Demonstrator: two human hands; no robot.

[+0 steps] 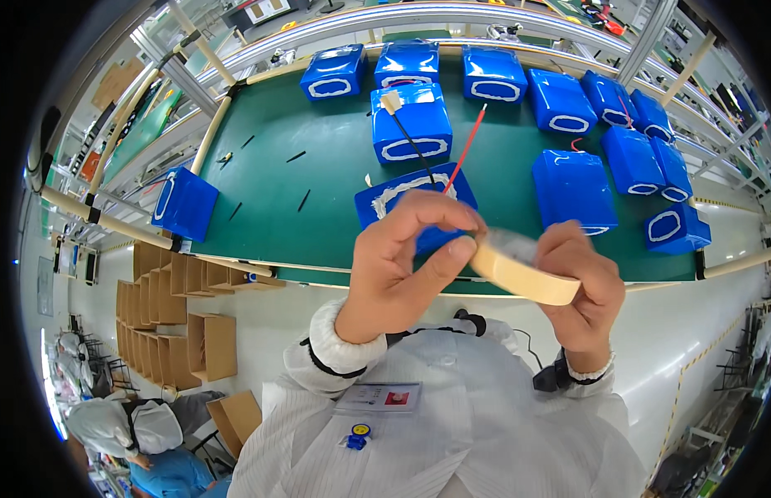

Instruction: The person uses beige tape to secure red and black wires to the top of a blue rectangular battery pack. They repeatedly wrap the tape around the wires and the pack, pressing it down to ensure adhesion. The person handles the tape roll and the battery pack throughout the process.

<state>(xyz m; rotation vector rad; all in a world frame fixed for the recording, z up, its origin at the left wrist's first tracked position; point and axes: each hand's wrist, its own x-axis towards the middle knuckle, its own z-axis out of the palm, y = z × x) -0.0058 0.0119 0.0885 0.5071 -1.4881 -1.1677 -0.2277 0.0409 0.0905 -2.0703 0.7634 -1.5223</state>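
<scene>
A roll of beige tape (522, 272) is raised in front of my chest. My right hand (583, 286) holds the roll from the right side. My left hand (406, 257) pinches at the roll's left edge with thumb and fingers. Behind the hands, on the green table (277, 191), lies a blue wrapped battery pack (410, 199) with a red wire (467, 149) and a black wire (412, 143) rising from it. The hands cover the lower part of that pack.
Several more blue packs (572, 187) lie across the back and right of the table, and one (184, 202) hangs at the left edge. Small black pieces (303, 199) are scattered on the mat. Cardboard boxes (173, 332) are stacked lower left, near another person (128, 427) in a white cap.
</scene>
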